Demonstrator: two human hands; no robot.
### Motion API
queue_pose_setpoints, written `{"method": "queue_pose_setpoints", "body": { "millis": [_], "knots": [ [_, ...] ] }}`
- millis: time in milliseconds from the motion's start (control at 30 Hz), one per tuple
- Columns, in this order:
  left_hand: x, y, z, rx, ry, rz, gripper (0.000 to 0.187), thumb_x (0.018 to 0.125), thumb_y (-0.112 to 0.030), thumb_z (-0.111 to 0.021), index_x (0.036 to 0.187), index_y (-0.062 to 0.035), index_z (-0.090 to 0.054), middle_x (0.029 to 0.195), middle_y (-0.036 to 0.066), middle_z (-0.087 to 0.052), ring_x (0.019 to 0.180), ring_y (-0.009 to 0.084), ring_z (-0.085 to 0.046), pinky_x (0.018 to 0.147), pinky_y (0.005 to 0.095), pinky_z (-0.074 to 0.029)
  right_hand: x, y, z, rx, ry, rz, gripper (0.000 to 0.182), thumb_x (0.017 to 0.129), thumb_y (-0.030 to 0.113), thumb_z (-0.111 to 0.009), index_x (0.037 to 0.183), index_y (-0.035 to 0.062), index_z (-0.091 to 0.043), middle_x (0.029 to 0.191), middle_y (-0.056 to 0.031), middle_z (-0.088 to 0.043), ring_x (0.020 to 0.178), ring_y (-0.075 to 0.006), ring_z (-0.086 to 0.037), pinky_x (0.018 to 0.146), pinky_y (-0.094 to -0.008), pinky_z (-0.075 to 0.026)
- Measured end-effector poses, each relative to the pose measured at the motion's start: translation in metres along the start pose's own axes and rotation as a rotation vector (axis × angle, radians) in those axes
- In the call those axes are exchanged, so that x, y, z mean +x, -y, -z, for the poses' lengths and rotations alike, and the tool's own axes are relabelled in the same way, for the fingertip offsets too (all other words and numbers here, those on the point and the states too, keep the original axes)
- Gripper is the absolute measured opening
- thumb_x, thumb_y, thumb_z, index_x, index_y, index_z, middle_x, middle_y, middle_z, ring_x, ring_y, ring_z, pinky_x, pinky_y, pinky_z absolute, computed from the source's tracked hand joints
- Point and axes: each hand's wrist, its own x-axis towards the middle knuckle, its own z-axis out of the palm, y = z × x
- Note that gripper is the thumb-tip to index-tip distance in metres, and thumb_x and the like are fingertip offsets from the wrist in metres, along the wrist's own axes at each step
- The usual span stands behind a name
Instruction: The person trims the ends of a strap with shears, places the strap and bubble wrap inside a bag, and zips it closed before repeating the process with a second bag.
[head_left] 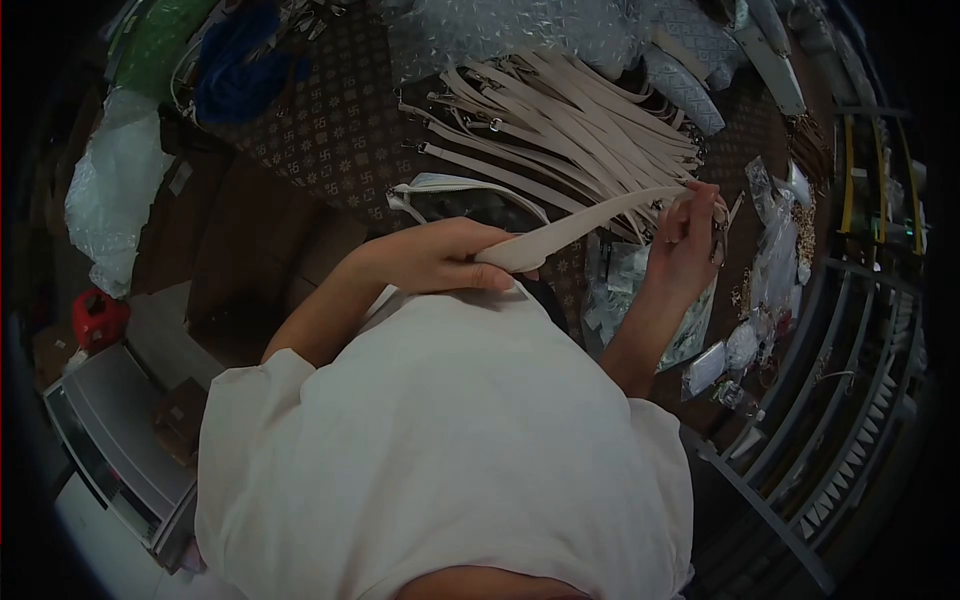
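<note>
A cream strap [590,222] stretches between my two hands in front of my chest. My left hand [455,257] is closed round its lower, wider end, thumb on top. At the other end my right hand [687,235] is raised with bent fingers pinching the strap, and a small metal clasp hangs beside those fingers. Just beyond lies a large pile of similar cream straps [590,120] with metal buckles, fanned out on the patterned cloth. A cream-edged dark item [470,200], perhaps a bag, is partly hidden behind my left hand and the strap.
Clear bubble wrap [480,40] lies at the back of the brown patterned table [340,120]. Plastic packets [705,368] and gold chains [803,235] sit at the right, beside a grey metal rack [800,440]. Cardboard boxes [240,240] and a red container [100,318] stand at the left.
</note>
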Motion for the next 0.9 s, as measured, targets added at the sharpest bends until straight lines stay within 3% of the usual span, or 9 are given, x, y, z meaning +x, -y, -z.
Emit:
{"method": "queue_pose_setpoints", "body": {
  "millis": [167, 233, 333, 400, 533, 633, 700, 833, 900],
  "knots": [
    [-0.006, -0.009, 0.009, -0.685, -0.153, -0.242, 0.043, 0.087, -0.039, -0.049, 0.107, -0.0014, -0.051, 0.074, 0.002, -0.049, 0.066, 0.0121, -0.043, 0.061, 0.0268, -0.037, -0.002, -0.026, 0.0, 0.298, -0.099, -0.423, 0.02, 0.086, 0.02, -0.056, 0.081, 0.0011, -0.056, 0.06, 0.0014, -0.044, 0.048, -0.0043, -0.033, 0.041, -0.0181, -0.024],
    [-0.001, -0.005, 0.011, -0.794, -0.21, -0.259, 0.043, 0.089, -0.04, -0.044, 0.106, -0.0014, -0.051, 0.073, 0.001, -0.046, 0.067, 0.0104, -0.038, 0.061, 0.0268, -0.034, -0.011, -0.05, 0.003, 0.722, 0.093, -0.916, 0.022, 0.09, 0.022, -0.048, 0.095, 0.0005, -0.052, 0.072, -0.0008, -0.049, 0.052, -0.0034, -0.039, 0.041, -0.0152, -0.032],
    [0.013, 0.004, 0.016, -1.024, -0.078, -0.485, 0.041, 0.089, -0.039, -0.044, 0.105, -0.0028, -0.051, 0.077, 0.001, -0.047, 0.077, 0.012, -0.043, 0.072, 0.0279, -0.037, -0.034, -0.068, -0.015, 0.801, 0.097, -1.183, 0.017, 0.089, 0.021, -0.051, 0.09, 0.0047, -0.055, 0.065, 0.0012, -0.046, 0.048, -0.0028, -0.038, 0.04, -0.0142, -0.031],
    [0.016, 0.007, 0.009, -0.993, -0.354, -0.467, 0.036, 0.089, -0.036, -0.044, 0.105, -0.0047, -0.051, 0.09, 0.003, -0.052, 0.091, 0.0147, -0.046, 0.085, 0.0299, -0.036, -0.048, -0.072, -0.025, 0.98, 0.21, -1.429, 0.023, 0.091, 0.029, -0.046, 0.094, 0.007, -0.052, 0.064, 0.002, -0.044, 0.047, -0.0029, -0.037, 0.039, -0.0151, -0.029],
    [0.016, 0.038, 0.003, -0.808, -0.532, -0.254, 0.031, 0.09, -0.032, -0.045, 0.105, -0.0057, -0.052, 0.11, 0.005, -0.051, 0.104, 0.0189, -0.047, 0.094, 0.0334, -0.034, -0.056, -0.061, -0.042, 0.88, 0.371, -1.38, 0.03, 0.094, 0.036, -0.034, 0.096, 0.0093, -0.048, 0.063, 0.0004, -0.043, 0.042, -0.0028, -0.035, 0.035, -0.0152, -0.028],
    [0.016, 0.041, 0.005, -0.891, -0.442, -0.32, 0.029, 0.091, -0.029, -0.043, 0.106, -0.0062, -0.052, 0.12, 0.004, -0.047, 0.109, 0.0186, -0.045, 0.094, 0.035, -0.035, -0.056, -0.062, -0.044, 0.607, 0.47, -1.271, 0.038, 0.093, 0.045, -0.026, 0.098, 0.0141, -0.047, 0.06, 0.001, -0.041, 0.041, -0.0031, -0.032, 0.035, -0.0163, -0.025],
    [0.015, 0.036, 0.007, -0.975, -0.311, -0.355, 0.031, 0.091, -0.035, -0.039, 0.102, -0.0103, -0.054, 0.132, 0.011, -0.036, 0.122, 0.0271, -0.036, 0.098, 0.0419, -0.031, -0.057, -0.063, -0.048, 0.43, 0.408, -1.255, 0.042, 0.092, 0.049, -0.022, 0.095, 0.0156, -0.047, 0.058, 0.0013, -0.04, 0.041, -0.0042, -0.031, 0.036, -0.018, -0.023],
    [0.016, 0.033, 0.004, -0.995, -0.368, -0.389, 0.03, 0.092, -0.033, -0.038, 0.102, -0.0088, -0.054, 0.129, 0.012, -0.039, 0.119, 0.0254, -0.038, 0.098, 0.0411, -0.032, -0.058, -0.064, -0.049, 0.369, 0.394, -1.229, 0.045, 0.09, 0.053, -0.027, 0.089, 0.0125, -0.046, 0.057, -0.0023, -0.041, 0.041, -0.0092, -0.033, 0.038, -0.0226, -0.026],
    [0.015, 0.037, 0.004, -0.909, -0.354, -0.345, 0.032, 0.092, -0.026, -0.04, 0.114, -0.0043, -0.048, 0.124, 0.007, -0.042, 0.112, 0.0172, -0.043, 0.094, 0.0352, -0.036, -0.063, -0.057, -0.056, 0.055, 0.428, -1.179, 0.05, 0.088, 0.056, -0.028, 0.087, 0.01, -0.047, 0.057, -0.0029, -0.044, 0.042, -0.0101, -0.035, 0.039, -0.0225, -0.027]
  ]
}}
